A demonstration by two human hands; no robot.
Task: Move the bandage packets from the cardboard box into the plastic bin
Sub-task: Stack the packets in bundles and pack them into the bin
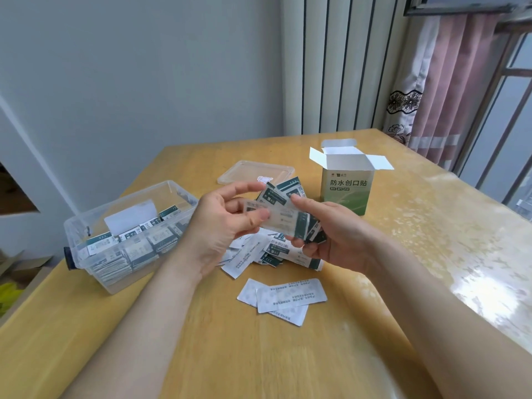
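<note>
Setting: a pale wooden table (374,283) with a glossy top, set against a grey wall (144,67); a pink curtain (449,96) hangs at the far right by a window.

Item 1. Plastic bin (121,280), clear, on the left of the table. It holds filed packets (138,246) standing in rows on edge, with a white card (132,217) upright among them.

Item 2. Lid (253,171), clear, lying flat behind my hands, apart from the bin.

Item 3. Cardboard box (348,191), green and white, upright on the far right side, all top flaps open. Its inside cannot be seen from here.

Item 4. Heap of packets (253,254), loose on the table between bin and box, under my hands; some show the green face, some the white printed back.

Item 5. Three loose packets (288,298), white backs up, overlapping, lying nearer to me than the heap.

Item 6. My left hand (224,223), raised above the heap, thumb and fingers pinching one single packet (276,220), which is blurred.

Item 7. My right hand (331,234), level with the left, fingers curled round a bundle of packets (309,228) fanned out toward the left hand. Its forefinger lies along the top edge of the single packet, so both hands meet on that packet.
</note>
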